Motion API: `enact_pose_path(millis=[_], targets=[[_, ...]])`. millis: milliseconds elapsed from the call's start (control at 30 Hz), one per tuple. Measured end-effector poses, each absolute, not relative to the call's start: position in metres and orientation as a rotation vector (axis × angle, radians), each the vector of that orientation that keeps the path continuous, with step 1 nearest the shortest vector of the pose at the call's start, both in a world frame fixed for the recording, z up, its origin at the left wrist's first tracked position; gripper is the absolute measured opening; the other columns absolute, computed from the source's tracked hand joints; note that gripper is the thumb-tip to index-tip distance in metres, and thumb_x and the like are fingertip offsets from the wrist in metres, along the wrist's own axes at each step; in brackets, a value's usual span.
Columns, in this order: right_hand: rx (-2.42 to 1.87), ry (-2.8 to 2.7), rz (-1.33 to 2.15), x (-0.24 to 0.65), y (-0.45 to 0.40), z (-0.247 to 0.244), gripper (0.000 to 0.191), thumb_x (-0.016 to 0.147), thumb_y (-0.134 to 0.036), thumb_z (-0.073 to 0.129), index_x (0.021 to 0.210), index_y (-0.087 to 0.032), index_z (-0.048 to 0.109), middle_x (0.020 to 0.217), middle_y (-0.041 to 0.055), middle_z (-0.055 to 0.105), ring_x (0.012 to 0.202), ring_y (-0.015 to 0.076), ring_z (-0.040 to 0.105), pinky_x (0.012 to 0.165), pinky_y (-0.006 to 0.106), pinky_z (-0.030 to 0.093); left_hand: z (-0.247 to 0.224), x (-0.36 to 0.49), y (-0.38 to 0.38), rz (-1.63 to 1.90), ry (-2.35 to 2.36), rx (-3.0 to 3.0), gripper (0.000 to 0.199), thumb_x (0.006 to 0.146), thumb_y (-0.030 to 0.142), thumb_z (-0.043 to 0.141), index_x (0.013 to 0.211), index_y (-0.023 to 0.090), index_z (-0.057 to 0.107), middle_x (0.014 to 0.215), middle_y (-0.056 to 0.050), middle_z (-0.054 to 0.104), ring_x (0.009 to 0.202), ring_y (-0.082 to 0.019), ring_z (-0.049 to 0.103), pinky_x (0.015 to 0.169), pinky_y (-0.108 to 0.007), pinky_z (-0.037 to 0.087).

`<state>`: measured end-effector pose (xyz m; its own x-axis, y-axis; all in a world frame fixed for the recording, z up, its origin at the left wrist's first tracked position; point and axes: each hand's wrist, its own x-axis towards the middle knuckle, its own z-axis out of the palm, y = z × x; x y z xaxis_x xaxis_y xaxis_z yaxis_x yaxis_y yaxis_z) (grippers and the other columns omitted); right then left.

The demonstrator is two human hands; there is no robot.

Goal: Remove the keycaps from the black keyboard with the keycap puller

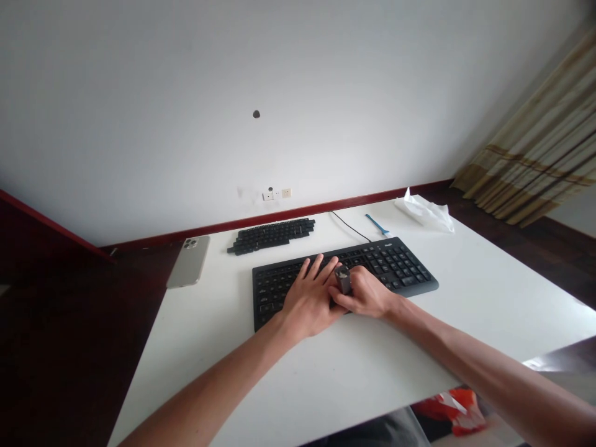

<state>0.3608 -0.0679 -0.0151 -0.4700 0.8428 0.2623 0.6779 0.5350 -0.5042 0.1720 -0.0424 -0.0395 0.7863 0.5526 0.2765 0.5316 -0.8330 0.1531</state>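
Observation:
A black keyboard (410, 273) with a number pad lies across the middle of the white table. Over its left half my left hand (311, 304) rests flat, fingers spread on the keys. Beside it, my right hand (365, 293) is closed round an upright dark-handled tool (343, 279). Only the handle's top shows; its lower end is hidden behind the hand, so I cannot tell its kind. The two hands touch or nearly touch near the keyboard's front edge.
Behind the keyboard lies a black block of keys (272, 235) with a stepped edge. A phone (189, 262) lies face down at the table's left edge. A thin cable (350, 227), a blue tool (376, 224) and a crumpled white plastic bag (426, 213) are towards the back right.

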Motion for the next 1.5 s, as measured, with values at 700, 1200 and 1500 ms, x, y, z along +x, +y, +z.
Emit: enact_pose_path(millis=[700, 1200, 1500], targets=[[-1.078, -2.206, 0.301, 0.365, -0.077, -0.027, 0.033, 0.104, -0.042, 0.054, 0.103, -0.017, 0.075, 0.08, 0.0089, 0.078, 0.057, 0.0179, 0.063, 0.058, 0.03, 0.045, -0.024, 0.169, -0.042, 0.297, 0.578, 3.033, 0.052, 0.112, 0.036, 0.036, 0.163, 0.032, 0.036, 0.173, -0.002, 0.028, 0.161, -0.029, 0.023, 0.131, -0.052, 0.02], [-1.173, -2.049, 0.304, 0.359, -0.079, -0.028, 0.033, 0.104, -0.037, 0.051, 0.081, -0.019, 0.067, 0.062, 0.0034, 0.065, 0.051, 0.0155, 0.054, 0.054, 0.029, 0.042, -0.023, 0.171, -0.042, 0.279, 0.582, 3.03, 0.049, 0.111, 0.034, 0.038, 0.16, 0.029, 0.043, 0.171, -0.006, 0.032, 0.159, -0.031, 0.027, 0.129, -0.056, 0.024], [-1.299, -1.812, 0.417, 0.349, -0.075, -0.021, 0.037, 0.099, -0.033, 0.054, 0.065, -0.02, 0.047, 0.055, -0.002, 0.047, 0.05, 0.0116, 0.04, 0.05, 0.028, 0.033, -0.023, 0.173, -0.041, 0.333, 0.579, 2.944, 0.044, 0.111, 0.035, 0.037, 0.148, 0.023, 0.057, 0.16, -0.008, 0.051, 0.156, -0.031, 0.033, 0.13, -0.059, 0.023]])
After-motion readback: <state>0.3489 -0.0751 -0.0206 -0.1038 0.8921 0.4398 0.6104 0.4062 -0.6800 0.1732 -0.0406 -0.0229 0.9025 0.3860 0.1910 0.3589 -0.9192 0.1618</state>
